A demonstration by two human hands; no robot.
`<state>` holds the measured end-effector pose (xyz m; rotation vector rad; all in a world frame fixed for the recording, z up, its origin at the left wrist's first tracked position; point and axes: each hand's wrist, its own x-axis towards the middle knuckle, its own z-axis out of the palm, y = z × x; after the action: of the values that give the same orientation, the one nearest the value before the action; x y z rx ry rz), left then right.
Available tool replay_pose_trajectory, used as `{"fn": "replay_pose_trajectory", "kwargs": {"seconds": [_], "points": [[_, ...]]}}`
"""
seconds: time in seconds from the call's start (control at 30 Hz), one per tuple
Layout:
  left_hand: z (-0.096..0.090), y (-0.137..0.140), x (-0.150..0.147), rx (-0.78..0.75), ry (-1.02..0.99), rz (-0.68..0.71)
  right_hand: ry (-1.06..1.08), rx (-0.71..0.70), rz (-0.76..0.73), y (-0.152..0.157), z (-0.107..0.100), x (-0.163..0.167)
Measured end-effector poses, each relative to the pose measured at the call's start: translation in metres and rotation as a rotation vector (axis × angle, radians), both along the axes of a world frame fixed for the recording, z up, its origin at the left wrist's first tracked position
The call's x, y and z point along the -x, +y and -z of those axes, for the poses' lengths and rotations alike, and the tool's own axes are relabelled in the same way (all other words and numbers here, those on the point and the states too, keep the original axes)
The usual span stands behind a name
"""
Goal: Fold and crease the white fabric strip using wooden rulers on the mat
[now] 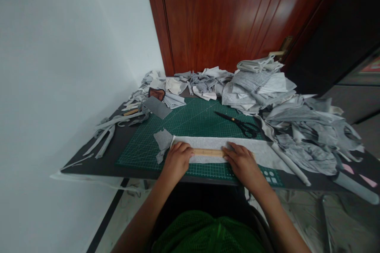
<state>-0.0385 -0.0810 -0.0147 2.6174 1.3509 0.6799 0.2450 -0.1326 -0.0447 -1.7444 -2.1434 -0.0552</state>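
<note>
Step in hand, my read: I'm steadying a straightedge on cloth. Wooden ruler (208,152) lies flat, lengthwise on the pale cloth strip (208,141), close to the front edge of the counter (89,157). Strip sits on the green cutting mat (197,120) and runs past it on the right.

Left hand (179,159): fingers bent and close together, over the ruler's left end. Right hand (242,162): fingers a bit looser, over the right end. Can't tell from here whether either one pinches the wood or just presses down; undersides are hidden.

To do it well: even pressure at both ends, or the ruler could pivot. Push straight down, not sideways; soft cloth would likely creep or ruck. I'd sight the ruler against the mat grid and the strip's far edge for parallel. Fingertips off the edge being read.

Watch the grey scrap (163,141) by the strip's left end; it shouldn't get under the cloth. Rolled strip (291,164) at the right end could drag it. Black scissors (246,127) lie beyond the strip, clear of both hands.
</note>
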Motion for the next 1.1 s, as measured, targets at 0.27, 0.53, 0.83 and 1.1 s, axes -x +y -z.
{"fn": "replay_pose_trajectory", "kwargs": {"seconds": [0.27, 0.53, 0.83, 1.1], "points": [[-0.002, -0.017, -0.022, -0.076, 0.11, -0.156, 0.046, 0.041, -0.004, 0.0, -0.006, -0.001], [-0.011, -0.013, -0.041, -0.072, 0.128, -0.26, 0.02, 0.032, 0.004, 0.0, -0.004, 0.0], [-0.002, -0.012, -0.05, 0.035, -0.009, -0.101, 0.036, 0.019, -0.007, -0.001, -0.004, 0.0], [-0.002, -0.011, -0.053, 0.047, 0.042, 0.004, 0.042, 0.008, -0.011, 0.0, -0.003, 0.0]]}}
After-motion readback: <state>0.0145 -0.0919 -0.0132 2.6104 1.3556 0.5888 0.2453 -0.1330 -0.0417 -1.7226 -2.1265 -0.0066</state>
